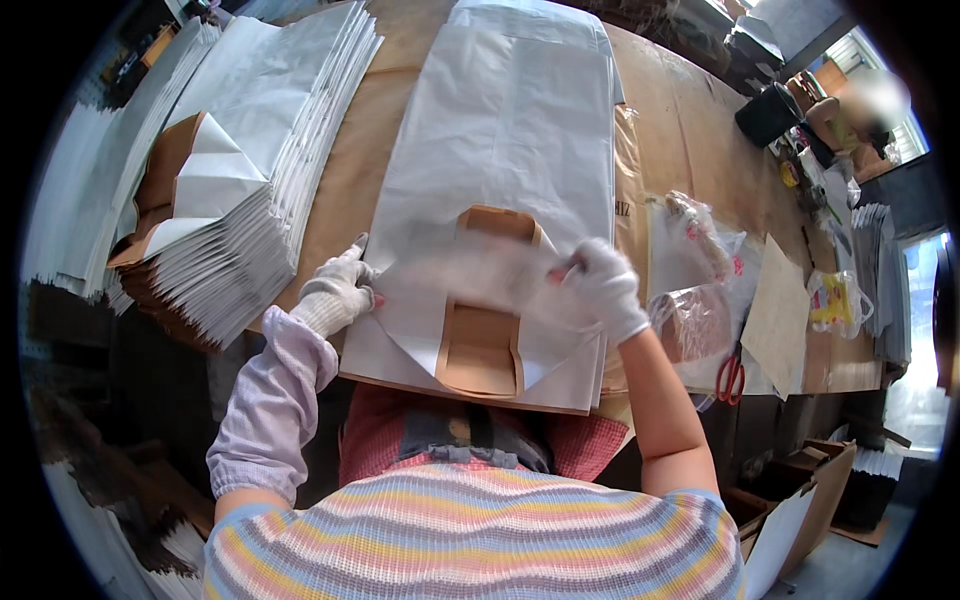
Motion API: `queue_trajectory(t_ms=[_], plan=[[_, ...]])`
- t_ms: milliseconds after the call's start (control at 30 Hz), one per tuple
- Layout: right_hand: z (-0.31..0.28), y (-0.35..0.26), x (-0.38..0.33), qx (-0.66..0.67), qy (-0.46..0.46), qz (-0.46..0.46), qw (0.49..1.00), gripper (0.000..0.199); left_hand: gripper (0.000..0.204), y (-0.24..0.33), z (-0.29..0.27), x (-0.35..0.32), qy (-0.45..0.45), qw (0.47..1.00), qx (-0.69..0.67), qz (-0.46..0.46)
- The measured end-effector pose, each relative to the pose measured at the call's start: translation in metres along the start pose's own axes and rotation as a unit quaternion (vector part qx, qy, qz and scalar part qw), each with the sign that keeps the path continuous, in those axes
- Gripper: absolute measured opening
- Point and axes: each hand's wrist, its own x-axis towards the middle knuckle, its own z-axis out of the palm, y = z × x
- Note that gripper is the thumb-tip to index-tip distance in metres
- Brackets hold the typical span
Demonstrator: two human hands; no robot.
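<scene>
A stack of white paper bags [490, 130] lies lengthwise before me. The near end of the top bag is folded open into a pointed shape, showing its brown inner layer [481, 350]. Above that opening, a pale paper strip [470, 270] is smeared by motion. My right hand [603, 285], in a white glove with bare fingertips, is closed on the strip's right end. My left hand [340, 290], gloved and sleeved, rests at the bag's left edge with fingers apart, close to the strip's left end. Whether it touches the strip is not clear.
Left stands a thick pile of folded bags [230, 255]. On the right lie clear plastic bags [695, 320], red-handled scissors [731, 378] and a beige sheet [775, 320]. A black bucket [769, 114] and another person [840, 125] are far right; an open cardboard box [800, 500] stands below.
</scene>
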Motion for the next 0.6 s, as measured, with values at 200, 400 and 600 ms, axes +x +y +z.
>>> queue_trajectory(t_ms=[200,400,600], plan=[[0.003,0.039,0.014,-0.209,0.3,-0.185,0.912,0.045,0.018,-0.045,0.042,0.01,0.114,0.984,-0.099,0.09],[0.029,-0.003,-0.085,-0.012,0.085,-0.022,0.996,0.014,0.013,0.012,-0.032,-0.036,0.135,0.942,-0.293,0.09],[0.045,-0.161,0.023,0.221,-0.012,-0.037,0.974,0.028,0.021,-0.076,-0.212,-0.022,0.551,0.781,0.127,0.266]])
